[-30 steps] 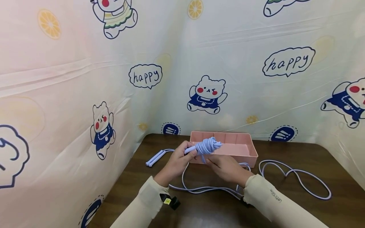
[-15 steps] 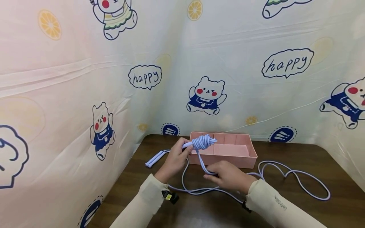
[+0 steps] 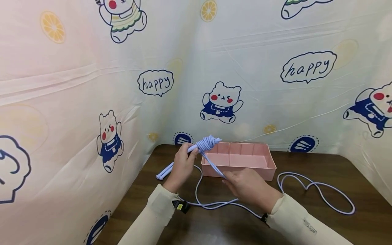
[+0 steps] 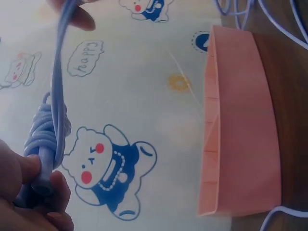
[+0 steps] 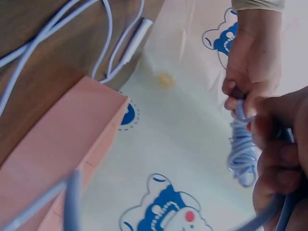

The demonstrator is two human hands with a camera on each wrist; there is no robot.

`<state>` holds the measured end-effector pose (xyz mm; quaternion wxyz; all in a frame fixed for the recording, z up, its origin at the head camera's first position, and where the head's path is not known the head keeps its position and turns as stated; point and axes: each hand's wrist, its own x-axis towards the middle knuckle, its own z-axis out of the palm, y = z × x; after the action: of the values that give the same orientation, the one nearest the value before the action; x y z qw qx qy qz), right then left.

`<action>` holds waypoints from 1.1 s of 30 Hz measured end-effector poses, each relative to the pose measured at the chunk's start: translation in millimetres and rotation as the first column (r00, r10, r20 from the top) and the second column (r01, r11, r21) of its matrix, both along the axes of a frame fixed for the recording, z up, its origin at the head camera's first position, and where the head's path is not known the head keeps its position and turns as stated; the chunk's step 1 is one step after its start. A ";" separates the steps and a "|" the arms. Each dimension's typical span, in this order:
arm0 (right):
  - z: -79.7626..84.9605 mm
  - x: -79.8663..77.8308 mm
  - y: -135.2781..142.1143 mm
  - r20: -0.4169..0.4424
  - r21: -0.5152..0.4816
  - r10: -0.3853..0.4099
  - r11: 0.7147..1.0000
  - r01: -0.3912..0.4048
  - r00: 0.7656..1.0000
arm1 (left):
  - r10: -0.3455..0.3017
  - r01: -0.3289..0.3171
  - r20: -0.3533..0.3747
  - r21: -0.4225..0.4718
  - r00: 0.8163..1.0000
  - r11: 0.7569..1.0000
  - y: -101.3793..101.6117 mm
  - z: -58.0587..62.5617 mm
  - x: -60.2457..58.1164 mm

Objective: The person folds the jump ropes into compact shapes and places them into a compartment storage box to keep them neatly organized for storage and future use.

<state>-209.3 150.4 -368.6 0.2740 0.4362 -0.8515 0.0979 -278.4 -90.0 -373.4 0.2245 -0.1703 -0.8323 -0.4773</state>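
Fingers on the left hand point(image 3: 182, 165) are curled round the pale handle end point(image 3: 192, 148) of a wrapped rope bundle point(image 3: 206, 143), and from the left wrist cam I can see the thumb pressed right against it. Right hand point(image 3: 249, 185) is gripping too: its fingers pinch the doubled strands point(image 3: 212, 165) running down from that bundle, and the line looks pretty straight between the two hands. So on my head feed the bundle is held up around the middle of the frame, coils tight and tip aimed right, overlapping the left corner of the pink box point(image 3: 249, 149).

Box sits on the dark wood table point(image 3: 211, 224) just behind the right hand, with a divider inside. Another pair of handles point(image 3: 165, 172) is lying to the left of the left wrist, partly covered by it. More loose cord point(image 3: 211, 206) crosses the lower middle of the frame, and a big rope loop point(image 3: 354, 206) lies off at the lower right. Past all that I've got cream sleeves point(image 3: 162, 211) coming up from the bottom edge, plus a bear-print "happy" cloth point(image 3: 183, 51) filling the background.
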 end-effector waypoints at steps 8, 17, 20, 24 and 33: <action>9.2 14.0 -1.4 -0.100 0.003 -0.040 0.999 0.040 0.994 | 0.131 -0.129 -0.080 0.029 0.988 0.991 -16.1 0.9 -7.5; 20.7 20.6 0.3 -0.305 0.007 0.031 1.000 -0.030 0.952 | 0.061 -0.064 -0.032 -0.105 0.998 0.992 -9.9 -9.5 -5.6; 27.9 19.1 2.1 -0.329 0.032 0.057 0.998 -0.050 0.943 | 0.018 -0.020 -0.013 -0.183 1.000 0.983 -4.3 -13.3 -2.9; 38.7 15.3 3.2 -0.334 0.038 0.055 0.998 -0.045 0.941 | -0.055 0.078 0.086 -0.295 0.995 0.952 3.0 -17.5 0.4; 52.5 -1.8 9.2 -0.357 -0.020 -0.013 1.000 0.007 0.934 | -0.225 0.275 0.169 -0.391 0.959 0.878 10.9 -22.8 12.4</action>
<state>-211.1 159.7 -316.1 0.4286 0.4398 -0.7889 0.0234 -266.0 -79.2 -396.2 0.0702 -0.2913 -0.8966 -0.3260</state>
